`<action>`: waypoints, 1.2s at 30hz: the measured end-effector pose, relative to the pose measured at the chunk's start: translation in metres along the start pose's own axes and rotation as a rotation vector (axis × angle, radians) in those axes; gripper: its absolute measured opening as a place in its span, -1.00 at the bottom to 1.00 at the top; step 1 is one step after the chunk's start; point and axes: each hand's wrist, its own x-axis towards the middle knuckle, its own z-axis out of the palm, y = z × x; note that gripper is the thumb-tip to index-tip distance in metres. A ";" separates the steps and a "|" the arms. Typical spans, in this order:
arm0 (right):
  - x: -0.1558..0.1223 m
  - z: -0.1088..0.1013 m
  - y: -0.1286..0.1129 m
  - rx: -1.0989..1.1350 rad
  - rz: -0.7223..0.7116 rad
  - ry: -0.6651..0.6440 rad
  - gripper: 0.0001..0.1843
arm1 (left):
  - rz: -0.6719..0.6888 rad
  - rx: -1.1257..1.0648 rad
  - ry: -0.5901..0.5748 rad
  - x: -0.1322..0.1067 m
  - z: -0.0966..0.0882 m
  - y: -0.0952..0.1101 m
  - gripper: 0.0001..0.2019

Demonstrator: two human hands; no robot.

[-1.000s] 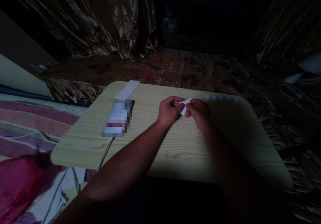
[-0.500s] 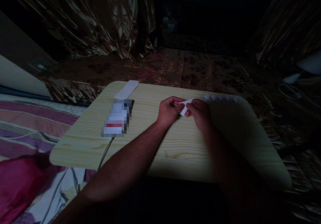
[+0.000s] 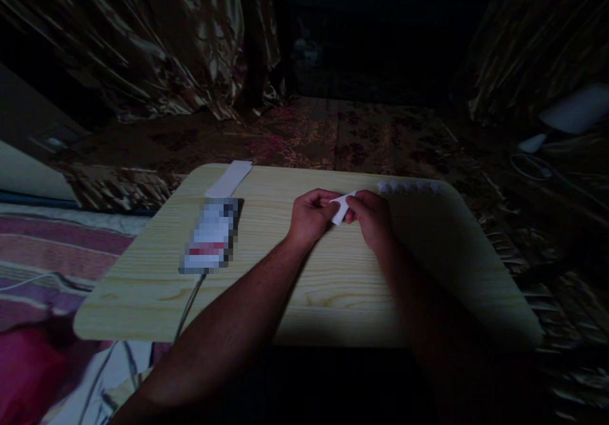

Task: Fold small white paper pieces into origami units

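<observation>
Both my hands meet over the middle of a small light wooden table [image 3: 304,285]. My left hand [image 3: 310,217] and my right hand [image 3: 372,217] each pinch one side of a small folded piece of white paper [image 3: 340,209], held just above the tabletop. The fingers of both hands are closed on it. A row of several small folded white paper pieces [image 3: 409,188] lies along the far edge of the table, just beyond my right hand.
A phone [image 3: 209,243] with a cable [image 3: 186,311] lies on the table's left part, and a white paper strip [image 3: 229,179] lies behind it. Striped pink bedding [image 3: 52,254] is on the left. Dark patterned fabric [image 3: 333,133] surrounds the table. The room is dim.
The view has shifted slightly, so the table and hands sit a little further left. Both hands stay on the paper; the paper's upper tip now shows less between the fingers.
</observation>
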 end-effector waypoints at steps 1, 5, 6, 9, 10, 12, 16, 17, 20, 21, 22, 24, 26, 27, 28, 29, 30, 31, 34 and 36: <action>0.000 0.000 -0.001 0.000 -0.006 0.002 -0.75 | -0.003 -0.001 0.000 0.000 0.000 0.000 -0.75; 0.000 0.000 0.001 0.005 -0.019 -0.006 -0.76 | -0.011 -0.006 -0.001 0.001 -0.001 -0.001 -0.75; 0.001 0.000 0.002 0.009 -0.018 -0.009 -0.76 | -0.012 -0.009 -0.003 0.001 -0.001 -0.002 -0.76; 0.002 -0.001 0.005 0.029 -0.014 -0.005 -0.76 | -0.019 -0.018 -0.001 0.001 -0.001 -0.002 -0.76; 0.002 -0.001 0.005 0.032 -0.011 -0.006 -0.76 | -0.024 -0.021 0.000 0.001 -0.001 -0.003 -0.75; 0.002 -0.001 0.005 0.035 -0.008 -0.009 -0.75 | -0.039 -0.027 0.001 0.001 -0.001 -0.002 -0.75; 0.003 -0.001 0.004 0.054 0.009 -0.013 -0.75 | -0.048 -0.029 0.004 0.001 0.000 0.000 -0.76; 0.003 -0.002 0.004 0.061 0.016 -0.015 -0.75 | -0.040 -0.025 0.004 0.001 0.000 0.001 -0.78; 0.004 -0.002 0.004 0.066 0.029 -0.016 -0.74 | -0.028 -0.011 0.002 0.000 0.000 0.002 -0.80; 0.004 -0.002 0.005 0.067 0.033 -0.016 -0.74 | -0.027 -0.009 0.003 0.000 -0.001 0.002 -0.81; 0.004 -0.002 0.005 0.071 0.037 -0.016 -0.74 | -0.026 -0.008 0.005 0.000 -0.001 0.003 -0.81; 0.005 -0.002 0.005 0.089 0.043 -0.019 -0.75 | -0.025 -0.015 0.000 0.001 -0.002 0.002 -0.81; 0.005 -0.002 0.005 0.104 0.040 -0.024 -0.75 | -0.030 -0.025 -0.018 0.001 -0.003 0.002 -0.79; 0.005 -0.002 0.005 0.106 0.036 -0.025 -0.75 | -0.035 -0.030 -0.030 0.001 -0.003 0.002 -0.77; 0.004 -0.002 0.005 0.105 0.031 -0.023 -0.75 | -0.039 -0.033 -0.041 0.000 -0.002 0.001 -0.75; 0.004 -0.002 0.004 0.100 0.026 -0.019 -0.75 | -0.039 -0.035 -0.048 0.000 -0.002 0.002 -0.73; 0.004 -0.002 0.004 0.090 0.021 -0.016 -0.75 | -0.037 -0.032 -0.052 0.000 -0.002 0.002 -0.72; 0.003 -0.002 0.003 0.075 0.016 -0.011 -0.74 | -0.031 -0.027 -0.054 0.000 -0.001 0.002 -0.71; 0.003 -0.001 0.003 0.019 -0.001 0.007 -0.73 | -0.013 0.001 -0.034 -0.001 0.000 0.003 -0.72; 0.002 -0.001 0.003 0.002 -0.006 0.013 -0.72 | -0.010 0.014 -0.015 -0.001 0.001 0.004 -0.74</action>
